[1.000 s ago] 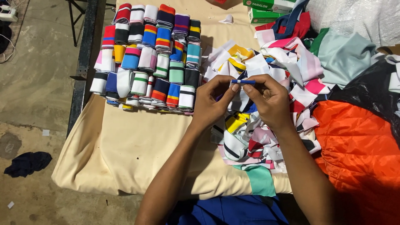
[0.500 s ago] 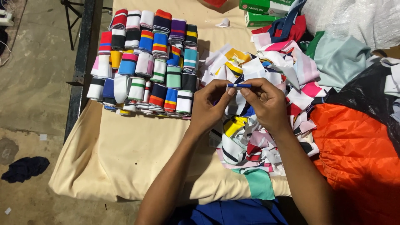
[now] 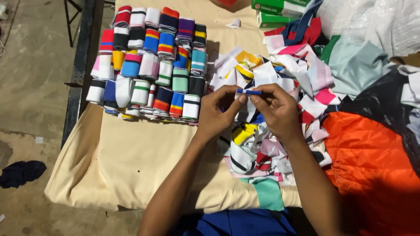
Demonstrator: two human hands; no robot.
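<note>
1. Since half a second ago the hands have barely shifted in the frame; both sit a touch lower against the loose scraps, and the small blue piece between them keeps its level pose.
2. Left hand (image 3: 216, 111), just left of the frame's centre, has its thumb and forefinger pinched on the left end of the blue strip (image 3: 249, 91); the other fingers curl in beneath.
3. Right hand (image 3: 275, 109), just right of centre, pinches the strip's right end in the same way, its knuckles turned up towards the camera.
4. Held a little above centre, the strip runs left to right across the picture, its long axis level, spanning the small gap between the two sets of fingertips. Each hand is at one end, so neither is nearer than the other.
5. Below and behind the hands lies a loose heap of striped fabric scraps (image 3: 280, 148), filling the centre right of the frame.
6. To the upper left, well apart from the left hand, stands a tidy block of folded striped bands (image 3: 151, 65) in rows.
7. Both piles rest on a beige cloth (image 3: 140, 166) spread over the table.
8. An orange cloth (image 3: 372, 166) lies at the lower right, beside the scraps.
</note>
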